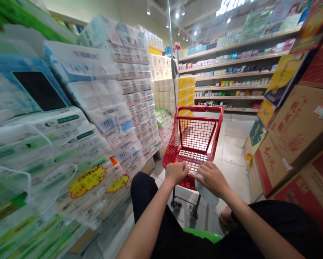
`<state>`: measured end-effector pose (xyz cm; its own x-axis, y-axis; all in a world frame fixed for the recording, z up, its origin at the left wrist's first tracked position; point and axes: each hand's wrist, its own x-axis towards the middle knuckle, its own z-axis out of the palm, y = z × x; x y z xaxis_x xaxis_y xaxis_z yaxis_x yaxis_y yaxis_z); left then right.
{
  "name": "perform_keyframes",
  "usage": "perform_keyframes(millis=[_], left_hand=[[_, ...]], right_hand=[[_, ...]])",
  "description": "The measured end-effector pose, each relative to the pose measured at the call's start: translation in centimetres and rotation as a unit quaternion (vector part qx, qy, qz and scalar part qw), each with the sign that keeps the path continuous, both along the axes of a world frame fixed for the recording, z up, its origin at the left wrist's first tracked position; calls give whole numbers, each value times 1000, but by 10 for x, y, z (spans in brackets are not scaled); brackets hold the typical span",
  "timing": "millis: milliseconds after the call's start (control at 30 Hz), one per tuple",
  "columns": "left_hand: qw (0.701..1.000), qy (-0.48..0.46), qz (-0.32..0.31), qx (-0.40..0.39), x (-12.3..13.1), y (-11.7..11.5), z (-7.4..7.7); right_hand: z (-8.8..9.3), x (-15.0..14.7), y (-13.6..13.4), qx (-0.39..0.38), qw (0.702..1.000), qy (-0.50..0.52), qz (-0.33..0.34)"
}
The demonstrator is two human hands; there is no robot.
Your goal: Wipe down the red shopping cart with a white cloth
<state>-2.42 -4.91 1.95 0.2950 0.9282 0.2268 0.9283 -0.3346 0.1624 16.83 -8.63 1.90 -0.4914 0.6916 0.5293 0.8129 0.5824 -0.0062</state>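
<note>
A red plastic shopping cart (pixel 197 135) with a lattice basket stands between my knees on a dark wheeled frame. My left hand (pixel 176 172) is closed at its near edge, with the fingers curled over the red rim. Beside it, my right hand (pixel 210 177) is bent over the same edge. A thin white cloth (pixel 209 195) is in that hand and hangs below the palm. The undersides of both hands are hidden.
Stacked packs of tissue paper (pixel 93 93) rise close on my left, with a dark phone (pixel 41 90) and a white cable (pixel 53 144) on them. Cardboard cartons (pixel 299 129) line the right. Shelves of boxed goods (pixel 231 72) stand behind. Something green (pixel 203 234) shows beneath me.
</note>
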Motion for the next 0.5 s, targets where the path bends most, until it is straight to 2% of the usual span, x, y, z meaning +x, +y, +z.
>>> perform_keyframes(millis=[100, 300, 400, 500], left_hand=[[999, 0, -38, 0, 1, -4, 1], [999, 8, -46, -13, 10, -1, 4], [998, 16, -53, -14, 18, 4, 5], [998, 19, -51, -14, 28, 7, 4]], right_hand=[[7, 10, 16, -32, 998, -42, 31], [9, 28, 46, -86, 994, -49, 35], [4, 46, 55, -62, 998, 4, 28], [0, 64, 60, -8, 999, 52, -11]])
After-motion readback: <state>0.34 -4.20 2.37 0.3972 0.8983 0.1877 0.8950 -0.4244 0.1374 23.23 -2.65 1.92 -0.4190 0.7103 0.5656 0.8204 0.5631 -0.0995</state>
